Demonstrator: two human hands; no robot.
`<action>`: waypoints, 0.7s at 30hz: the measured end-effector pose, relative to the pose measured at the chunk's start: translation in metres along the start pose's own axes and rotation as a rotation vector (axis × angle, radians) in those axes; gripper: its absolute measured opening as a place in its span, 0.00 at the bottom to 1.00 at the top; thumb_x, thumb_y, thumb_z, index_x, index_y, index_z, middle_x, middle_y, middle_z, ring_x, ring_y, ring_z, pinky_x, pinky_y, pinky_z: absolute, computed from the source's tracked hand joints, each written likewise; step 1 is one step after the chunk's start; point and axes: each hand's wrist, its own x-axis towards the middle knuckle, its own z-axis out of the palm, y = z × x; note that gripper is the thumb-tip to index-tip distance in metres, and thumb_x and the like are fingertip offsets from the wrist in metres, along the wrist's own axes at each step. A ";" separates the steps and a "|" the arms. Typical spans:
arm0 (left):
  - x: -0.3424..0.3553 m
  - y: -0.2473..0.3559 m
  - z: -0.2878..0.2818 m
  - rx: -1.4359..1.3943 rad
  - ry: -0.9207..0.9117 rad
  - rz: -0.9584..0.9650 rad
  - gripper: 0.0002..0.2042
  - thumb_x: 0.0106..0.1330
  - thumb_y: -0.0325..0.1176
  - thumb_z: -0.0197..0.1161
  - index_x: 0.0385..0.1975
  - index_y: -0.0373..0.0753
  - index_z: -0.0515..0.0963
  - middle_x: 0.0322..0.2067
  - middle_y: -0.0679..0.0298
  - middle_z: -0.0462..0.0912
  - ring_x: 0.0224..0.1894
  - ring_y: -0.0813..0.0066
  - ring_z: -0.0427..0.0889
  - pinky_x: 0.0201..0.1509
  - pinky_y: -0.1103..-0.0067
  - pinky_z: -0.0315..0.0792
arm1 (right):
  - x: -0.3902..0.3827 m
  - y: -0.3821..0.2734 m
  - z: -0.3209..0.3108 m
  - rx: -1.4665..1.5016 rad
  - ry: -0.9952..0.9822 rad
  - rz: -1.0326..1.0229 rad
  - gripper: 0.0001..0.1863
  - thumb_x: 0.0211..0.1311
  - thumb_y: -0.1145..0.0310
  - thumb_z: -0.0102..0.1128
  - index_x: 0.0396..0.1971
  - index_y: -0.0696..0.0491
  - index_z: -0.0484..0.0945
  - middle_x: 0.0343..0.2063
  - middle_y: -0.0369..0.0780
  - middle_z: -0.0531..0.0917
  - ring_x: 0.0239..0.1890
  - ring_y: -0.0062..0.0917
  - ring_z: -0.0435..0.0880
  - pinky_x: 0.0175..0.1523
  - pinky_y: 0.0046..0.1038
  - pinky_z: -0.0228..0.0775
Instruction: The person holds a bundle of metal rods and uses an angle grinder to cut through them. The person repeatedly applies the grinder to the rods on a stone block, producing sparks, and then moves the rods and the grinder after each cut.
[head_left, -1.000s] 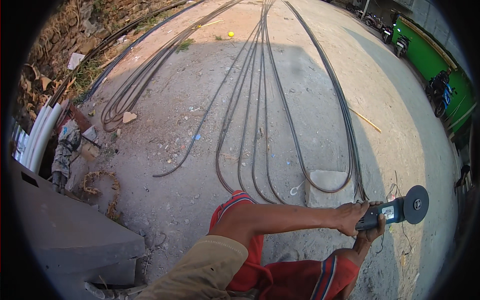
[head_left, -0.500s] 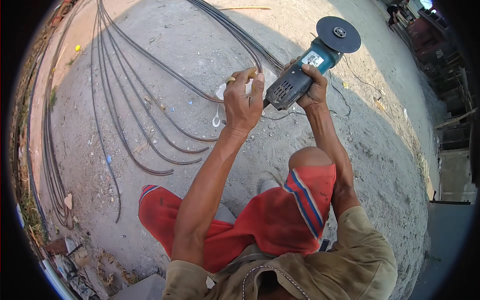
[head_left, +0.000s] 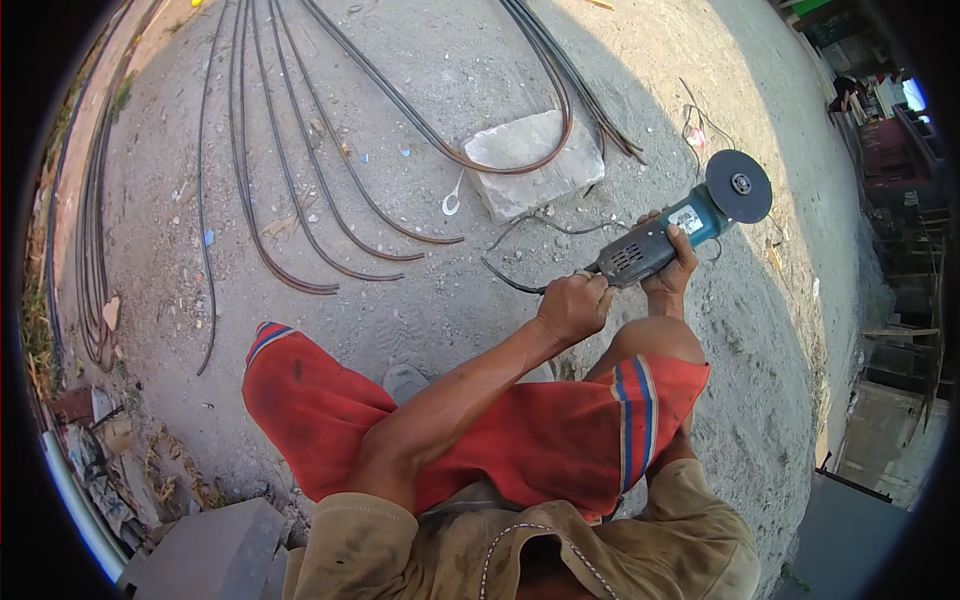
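An angle grinder (head_left: pixel 640 252) with a dark teal and black body is in my right hand (head_left: pixel 672 272), whose fingers wrap its middle from below. Its black cutting disc (head_left: pixel 728 185) points up and to the right, with no guard showing. My left hand (head_left: pixel 578 308) is closed at the tail end of the grinder, around the black power cord (head_left: pixel 515 283) where it leaves the body. Beyond my hands, a pale stone block (head_left: pixel 540 185) lies on the ground. A bent bundle of steel rods (head_left: pixel 570 100) curves across the top of that block.
Several long thin rods (head_left: pixel 290 180) with curved ends lie on the dusty ground to the left. More bundled rods (head_left: pixel 92 260) run along the far left. A grey block (head_left: pixel 205 550) and debris sit at the lower left. The cord trails past the stone block.
My left hand has come down and right from beside the rods to the grinder's tail. The grinder has moved down and to the right in my right hand. The stone block is now uncovered.
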 end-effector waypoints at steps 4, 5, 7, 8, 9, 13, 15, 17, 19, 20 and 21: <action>0.016 -0.002 0.001 -0.179 0.052 0.081 0.08 0.56 0.32 0.54 0.19 0.36 0.75 0.19 0.50 0.76 0.22 0.49 0.76 0.25 0.61 0.69 | 0.001 -0.016 0.002 -0.009 -0.087 -0.094 0.28 0.45 0.67 0.60 0.48 0.58 0.65 0.40 0.44 0.76 0.45 0.34 0.76 0.55 0.40 0.68; 0.017 0.002 0.001 -0.182 0.045 0.075 0.08 0.56 0.32 0.54 0.19 0.36 0.75 0.19 0.50 0.76 0.22 0.49 0.76 0.25 0.61 0.69 | 0.001 -0.020 0.003 0.010 -0.165 -0.133 0.29 0.45 0.66 0.60 0.50 0.58 0.64 0.41 0.44 0.76 0.46 0.34 0.76 0.55 0.40 0.68; 0.018 0.011 0.002 -0.239 0.153 0.103 0.07 0.53 0.30 0.58 0.17 0.36 0.72 0.18 0.52 0.75 0.22 0.53 0.76 0.27 0.65 0.71 | -0.002 -0.027 0.005 -0.050 -0.152 -0.147 0.31 0.46 0.64 0.60 0.52 0.57 0.62 0.42 0.44 0.75 0.46 0.34 0.76 0.55 0.40 0.68; 0.017 0.014 0.003 -0.241 0.148 0.094 0.07 0.53 0.30 0.58 0.17 0.36 0.72 0.18 0.52 0.75 0.22 0.53 0.76 0.27 0.65 0.71 | -0.002 -0.029 0.005 0.002 -0.211 -0.165 0.32 0.46 0.63 0.60 0.53 0.57 0.62 0.42 0.44 0.75 0.46 0.35 0.76 0.55 0.40 0.68; 0.016 0.017 0.004 -0.263 0.136 0.076 0.07 0.53 0.29 0.58 0.16 0.35 0.72 0.18 0.52 0.75 0.22 0.54 0.76 0.27 0.65 0.71 | -0.004 -0.032 0.005 0.054 -0.270 -0.182 0.33 0.47 0.62 0.60 0.54 0.56 0.62 0.42 0.45 0.75 0.46 0.35 0.76 0.55 0.40 0.68; 0.022 0.018 0.005 -0.224 0.219 0.072 0.07 0.51 0.29 0.58 0.15 0.35 0.72 0.16 0.53 0.74 0.22 0.54 0.76 0.26 0.65 0.70 | -0.001 -0.039 0.002 0.156 -0.347 -0.186 0.32 0.48 0.61 0.60 0.54 0.56 0.63 0.44 0.45 0.75 0.48 0.35 0.75 0.58 0.42 0.64; 0.025 0.011 0.003 -0.215 0.159 0.042 0.06 0.51 0.29 0.58 0.16 0.35 0.73 0.16 0.52 0.74 0.22 0.54 0.76 0.26 0.65 0.70 | -0.001 -0.034 0.000 0.136 -0.295 -0.217 0.30 0.48 0.63 0.59 0.53 0.56 0.64 0.44 0.45 0.75 0.49 0.35 0.74 0.60 0.42 0.62; 0.024 0.005 0.004 -0.275 0.114 0.051 0.06 0.51 0.29 0.58 0.17 0.35 0.73 0.17 0.51 0.74 0.22 0.53 0.75 0.27 0.65 0.70 | 0.003 -0.031 -0.007 0.103 -0.272 -0.191 0.29 0.49 0.65 0.59 0.53 0.56 0.64 0.44 0.45 0.75 0.50 0.36 0.74 0.59 0.42 0.63; 0.016 0.006 0.011 -0.276 0.118 0.039 0.06 0.52 0.29 0.58 0.16 0.35 0.73 0.17 0.50 0.74 0.22 0.51 0.75 0.27 0.65 0.69 | 0.001 -0.027 -0.014 0.109 -0.222 -0.156 0.30 0.50 0.65 0.60 0.53 0.57 0.63 0.43 0.45 0.75 0.48 0.36 0.75 0.56 0.41 0.66; 0.013 0.005 0.015 -0.293 0.110 -0.009 0.07 0.52 0.29 0.58 0.16 0.35 0.73 0.17 0.50 0.74 0.21 0.51 0.75 0.27 0.65 0.69 | 0.003 -0.022 -0.017 0.083 -0.162 -0.120 0.30 0.50 0.64 0.60 0.53 0.57 0.63 0.42 0.45 0.76 0.46 0.36 0.76 0.54 0.41 0.69; 0.011 0.004 0.018 -0.309 0.103 -0.058 0.08 0.53 0.29 0.58 0.16 0.35 0.73 0.17 0.51 0.74 0.21 0.52 0.75 0.26 0.64 0.69 | 0.005 -0.019 -0.020 0.057 -0.101 -0.083 0.30 0.50 0.64 0.60 0.53 0.58 0.64 0.41 0.45 0.77 0.44 0.36 0.78 0.52 0.40 0.71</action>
